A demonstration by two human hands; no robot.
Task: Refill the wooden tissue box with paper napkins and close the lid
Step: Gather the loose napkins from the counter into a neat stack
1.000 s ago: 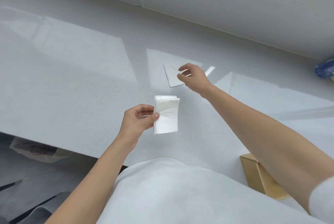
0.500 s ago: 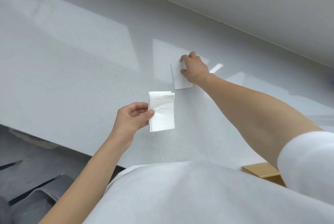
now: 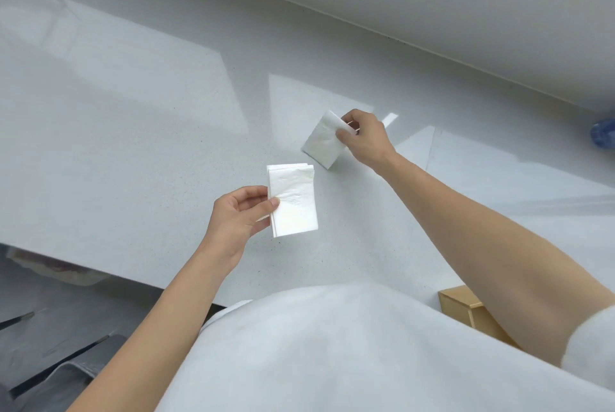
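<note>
My left hand point(image 3: 238, 217) pinches a small stack of folded white paper napkins point(image 3: 294, 203) by its left edge, held above the white counter point(image 3: 133, 132). Farther back and to the right, my right hand point(image 3: 364, 139) grips another folded white napkin point(image 3: 321, 142) at its upper right corner, tilted up with its lower edge near the counter. The wooden tissue box point(image 3: 466, 315) shows only as a light wood corner at the lower right, mostly hidden behind my right forearm and my white shirt. Its lid cannot be seen.
A white wall point(image 3: 432, 12) runs along the back of the counter. A blue object point(image 3: 604, 134) sits at the far right edge. The counter's front edge drops to a dark floor area point(image 3: 50, 328) at the lower left.
My right hand has taken hold of the napkin that lay flat on the counter and lifted it, tilted, toward me. The left hand still holds its stack in about the same place.
</note>
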